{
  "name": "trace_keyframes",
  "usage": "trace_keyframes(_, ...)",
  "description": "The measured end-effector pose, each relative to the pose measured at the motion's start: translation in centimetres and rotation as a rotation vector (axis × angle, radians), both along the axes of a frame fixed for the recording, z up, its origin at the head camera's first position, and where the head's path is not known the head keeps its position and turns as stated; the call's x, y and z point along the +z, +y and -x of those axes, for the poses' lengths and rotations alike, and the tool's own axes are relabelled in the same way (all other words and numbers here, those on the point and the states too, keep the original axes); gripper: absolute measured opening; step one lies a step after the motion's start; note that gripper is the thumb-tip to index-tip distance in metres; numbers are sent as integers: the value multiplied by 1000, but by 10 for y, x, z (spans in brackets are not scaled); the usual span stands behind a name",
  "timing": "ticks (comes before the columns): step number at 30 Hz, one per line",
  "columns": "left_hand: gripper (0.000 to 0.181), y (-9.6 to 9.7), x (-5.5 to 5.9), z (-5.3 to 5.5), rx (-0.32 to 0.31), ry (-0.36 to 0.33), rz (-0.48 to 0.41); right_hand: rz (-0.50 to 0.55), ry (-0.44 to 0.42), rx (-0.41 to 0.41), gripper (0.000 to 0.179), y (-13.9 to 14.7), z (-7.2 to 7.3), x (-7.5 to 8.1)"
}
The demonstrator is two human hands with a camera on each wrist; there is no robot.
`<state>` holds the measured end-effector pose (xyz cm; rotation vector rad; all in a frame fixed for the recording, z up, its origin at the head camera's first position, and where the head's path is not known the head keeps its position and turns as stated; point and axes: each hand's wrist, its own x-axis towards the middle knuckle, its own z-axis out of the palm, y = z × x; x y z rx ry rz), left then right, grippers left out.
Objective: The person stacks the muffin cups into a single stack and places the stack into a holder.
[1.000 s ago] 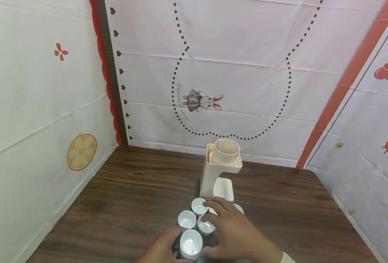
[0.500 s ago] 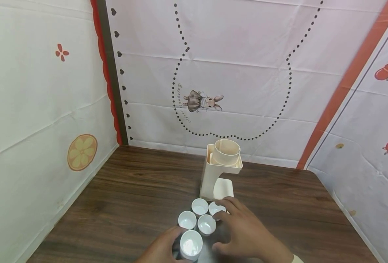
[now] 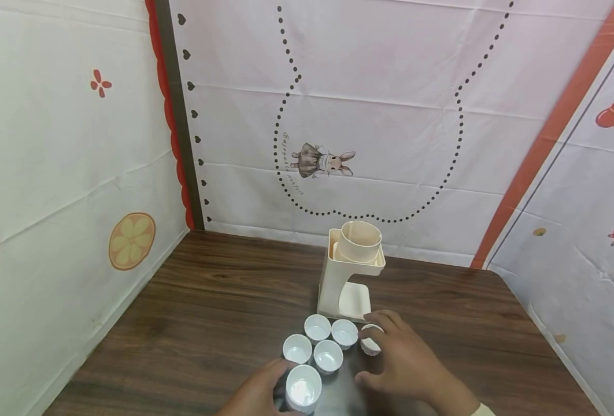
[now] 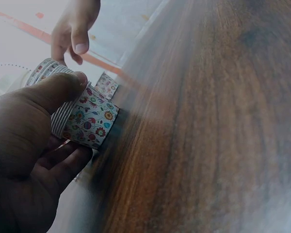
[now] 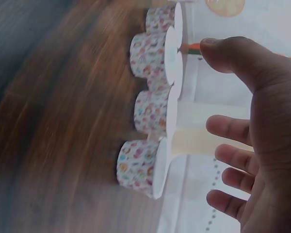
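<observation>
My left hand [image 4: 43,126] grips a stack of nested paper cups [image 4: 87,116], white inside with a colourful floral print outside; in the head view the stack [image 3: 303,388] stands at the bottom centre. Single cups of the same kind stand upright just beyond it: one at left [image 3: 297,349], one at back [image 3: 317,328], others to their right. My right hand [image 3: 403,361] hovers with spread, relaxed fingers near the rightmost cup [image 3: 372,341], its fingers overlapping that cup in the head view. In the right wrist view nothing lies between the right fingers, and the floral cup [image 5: 138,165] stands apart from them.
Behind the cups stands a cream dispenser-like stand [image 3: 333,283] with a round open holder [image 3: 361,241] on top and a flat base plate [image 3: 354,299]. The dark wooden table [image 3: 224,300] meets printed cloth walls [image 3: 244,190] at the back and sides.
My right hand has moved right, away from the stack and over the cups, uncovering the middle cups and ending near the rightmost one. The left hand keeps its hold on the stack.
</observation>
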<state>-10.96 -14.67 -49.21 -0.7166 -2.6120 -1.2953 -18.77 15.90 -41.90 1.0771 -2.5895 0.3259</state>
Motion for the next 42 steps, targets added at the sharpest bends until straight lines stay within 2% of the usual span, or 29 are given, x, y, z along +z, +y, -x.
trace_keyframes(6, 68, 0, 0, 0, 2, 8, -7, 5, -6, -23, 65, 7, 8, -6)
trace_keyframes(16, 69, -1, 0, 0, -10, -1, -15, -6, -61, -121, 66, 10, 20, -12)
trace_keyframes(31, 68, -1, 1, 1, 0, -10, 8, -10, -102, -186, 68, 16, 34, -25)
trace_keyframes(42, 66, -1, -2, 2, -11, 63, 8, -32, -146, -236, 69, 16, 36, -29)
